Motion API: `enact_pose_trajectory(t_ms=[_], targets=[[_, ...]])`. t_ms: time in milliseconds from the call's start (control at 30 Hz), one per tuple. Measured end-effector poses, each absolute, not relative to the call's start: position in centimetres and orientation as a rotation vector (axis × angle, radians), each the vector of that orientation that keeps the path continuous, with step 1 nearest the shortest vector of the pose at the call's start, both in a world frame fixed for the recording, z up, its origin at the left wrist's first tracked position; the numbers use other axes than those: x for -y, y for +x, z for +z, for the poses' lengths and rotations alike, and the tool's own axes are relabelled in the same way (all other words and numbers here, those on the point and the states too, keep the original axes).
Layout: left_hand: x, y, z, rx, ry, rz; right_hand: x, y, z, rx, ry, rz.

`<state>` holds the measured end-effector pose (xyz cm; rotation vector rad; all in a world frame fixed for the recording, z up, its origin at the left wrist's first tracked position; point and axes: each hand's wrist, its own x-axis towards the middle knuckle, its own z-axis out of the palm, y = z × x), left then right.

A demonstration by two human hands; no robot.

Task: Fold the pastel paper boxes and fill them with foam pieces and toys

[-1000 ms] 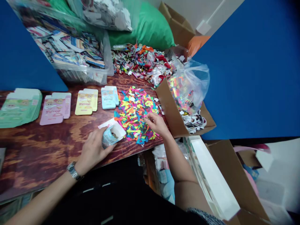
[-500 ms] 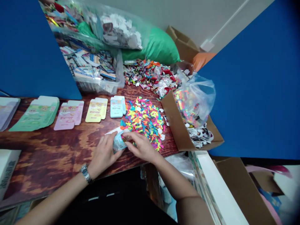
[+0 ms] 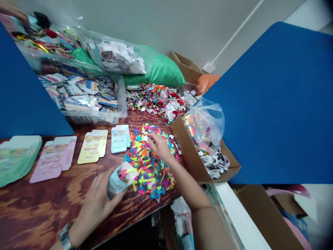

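- left hand (image 3: 96, 205): grip closed around pale blue printed carton (image 3: 113, 189), tilted, open end up, a few coloured pieces inside
- right hand (image 3: 160, 147): fingers partly open, low over multicoloured paper cutouts (image 3: 153, 180); nothing visibly held
- cutouts: loose pile on wooden tabletop (image 3: 39, 208), just beside carton

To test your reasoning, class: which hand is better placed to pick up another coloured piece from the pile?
The right hand looks better placed: its fingers are free and already over the coloured pile. The left hand is occupied, holding the small blue box beside the pile.
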<state>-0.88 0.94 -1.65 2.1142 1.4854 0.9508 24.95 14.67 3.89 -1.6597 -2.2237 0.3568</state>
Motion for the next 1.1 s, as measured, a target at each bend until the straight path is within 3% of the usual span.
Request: enact_pose_trajectory(t_ms=[100,300,633,833,1100], targets=[[-1.0,-1.2,-1.7,-1.477,2.122,0.968,-21.3,28.9,2.5,2.091,-2.155,0.216],[-1.3,-1.4,-2.2,-1.479,2.108,0.948,-28.8,32.6,-0.3,1.932,-2.481,0.157],[-1.9,-1.3,-2.7,-1.453,2.123,0.932,-31.8,28.5,-1.9,2.243,-2.042,0.202],[-2.0,-2.0,-3.2,-1.494,2.149,0.944,-31.7,31.3,-0.2,1.951,-2.229,0.062],[-2.1,-1.6,-3.0,-1.482,2.129,0.897,-32.3,33.7,-0.5,1.764,-2.284,0.175]])
